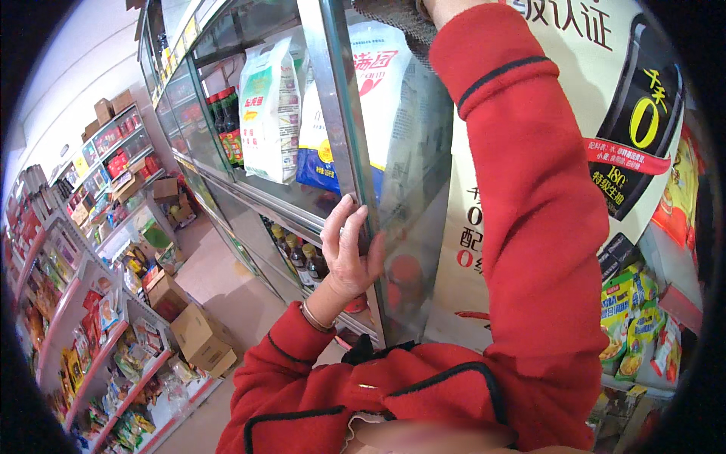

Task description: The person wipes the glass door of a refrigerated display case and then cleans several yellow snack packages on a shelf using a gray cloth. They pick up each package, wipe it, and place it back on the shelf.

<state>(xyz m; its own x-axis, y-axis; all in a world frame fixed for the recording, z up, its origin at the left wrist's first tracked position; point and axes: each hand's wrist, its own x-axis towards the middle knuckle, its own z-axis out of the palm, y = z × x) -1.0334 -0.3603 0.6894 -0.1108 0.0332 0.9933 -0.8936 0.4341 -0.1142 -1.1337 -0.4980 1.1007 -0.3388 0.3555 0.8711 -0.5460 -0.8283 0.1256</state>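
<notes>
My left hand (347, 249) rests against the metal corner post (339, 113) of a glass display cabinet, its fingers extended and apart. The thumb lies toward the side pane. My right arm reaches up along the cabinet's side; only the wrist (445, 10) shows at the top edge, and the hand itself is out of view. Right beside that wrist, a dark grey cloth (397, 20) lies against the glass. Behind the panes stand a white and green bag (266, 113), a white and blue bag (317, 147) and red-capped bottles (228, 122).
Bottles with yellowish caps (298, 255) stand on the cabinet's lower shelf. A large printed poster (527, 34) hangs at the right, near seasoning packets (621, 318). Snack shelves (108, 335) line the left, with an open cardboard box (198, 335) on the floor by them.
</notes>
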